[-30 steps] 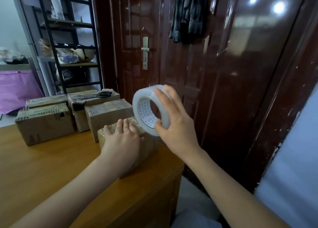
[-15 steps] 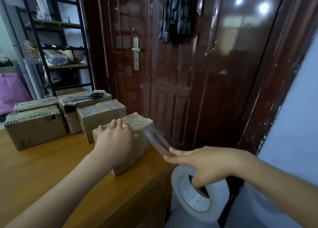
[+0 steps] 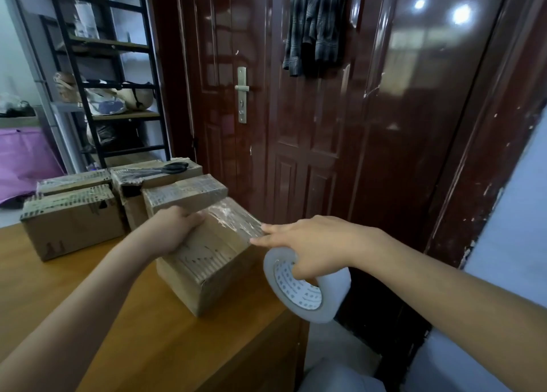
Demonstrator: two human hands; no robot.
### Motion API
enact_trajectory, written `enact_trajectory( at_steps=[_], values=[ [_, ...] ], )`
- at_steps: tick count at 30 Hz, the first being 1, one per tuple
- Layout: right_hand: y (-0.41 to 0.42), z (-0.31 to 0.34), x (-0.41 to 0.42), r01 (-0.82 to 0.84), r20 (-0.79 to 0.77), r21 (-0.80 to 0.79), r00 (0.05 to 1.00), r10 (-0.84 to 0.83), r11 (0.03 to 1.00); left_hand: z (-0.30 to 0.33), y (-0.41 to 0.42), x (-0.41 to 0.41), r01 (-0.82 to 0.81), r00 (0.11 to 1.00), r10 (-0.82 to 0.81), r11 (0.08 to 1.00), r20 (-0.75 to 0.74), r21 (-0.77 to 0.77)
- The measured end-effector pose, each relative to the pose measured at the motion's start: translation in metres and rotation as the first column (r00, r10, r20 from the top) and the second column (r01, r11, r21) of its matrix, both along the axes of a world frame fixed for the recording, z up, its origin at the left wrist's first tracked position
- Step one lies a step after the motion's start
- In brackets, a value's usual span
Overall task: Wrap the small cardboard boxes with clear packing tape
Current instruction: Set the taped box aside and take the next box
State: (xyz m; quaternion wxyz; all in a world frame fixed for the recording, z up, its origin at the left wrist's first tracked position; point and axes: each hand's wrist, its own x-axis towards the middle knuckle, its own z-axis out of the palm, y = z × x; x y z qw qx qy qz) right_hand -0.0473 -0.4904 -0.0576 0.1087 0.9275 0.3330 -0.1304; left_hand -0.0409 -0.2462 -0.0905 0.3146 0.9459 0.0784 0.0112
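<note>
A small cardboard box (image 3: 207,267) sits tilted at the near right corner of the wooden table (image 3: 88,317), with clear tape shining across its top. My left hand (image 3: 174,229) grips the box's far left top edge. My right hand (image 3: 313,249) holds the roll of clear packing tape (image 3: 307,291) just off the table's right edge, thumb through the core, while its straight fingers press the tape against the box's right top edge.
Several more cardboard boxes (image 3: 71,220) stand in a cluster at the table's back left, black scissors (image 3: 171,168) lying on one. A dark red door (image 3: 296,110) is close behind. A black shelf rack (image 3: 109,75) stands at the back left.
My right hand has carried the roll down off the table's right edge, then back in, laying the stretched tape onto the box. My left hand has shifted to the box's far edge, and the box has tilted.
</note>
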Motion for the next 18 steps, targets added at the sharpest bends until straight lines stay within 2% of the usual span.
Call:
enact_trajectory(
  at_steps=[3,7,9,11,12,14,18],
  values=[
    [0.011,-0.001,0.013,-0.018,-0.041,-0.013,0.999,0.017,1.0,-0.013,0.004,0.003,-0.01,1.0,0.011,0.999,-0.022,0.054],
    [0.009,0.001,0.014,-0.032,-0.048,-0.016,0.998,0.031,0.999,-0.011,-0.001,-0.001,-0.008,0.979,-0.048,0.962,0.198,0.274],
    [0.006,-0.001,0.011,-0.052,-0.023,0.004,0.998,0.052,0.999,-0.007,-0.01,-0.006,0.064,0.955,-0.132,0.966,0.264,0.251],
    [0.003,-0.004,0.007,-0.047,-0.003,0.061,0.999,0.048,0.997,-0.003,-0.026,-0.015,0.177,0.962,-0.225,0.945,0.153,0.276],
    [0.0,-0.006,0.004,-0.034,0.003,0.109,0.999,0.034,0.993,-0.002,-0.033,-0.018,0.213,0.968,-0.245,0.913,0.049,0.347],
    [-0.006,-0.012,-0.002,-0.008,0.003,0.223,1.0,0.008,0.975,-0.002,-0.04,-0.023,0.229,0.971,-0.236,0.863,-0.042,0.45],
    [-0.023,-0.027,-0.02,-0.022,0.046,0.329,0.999,0.007,0.944,0.003,-0.038,-0.029,0.194,0.974,-0.225,0.897,0.032,0.397]
  ],
)
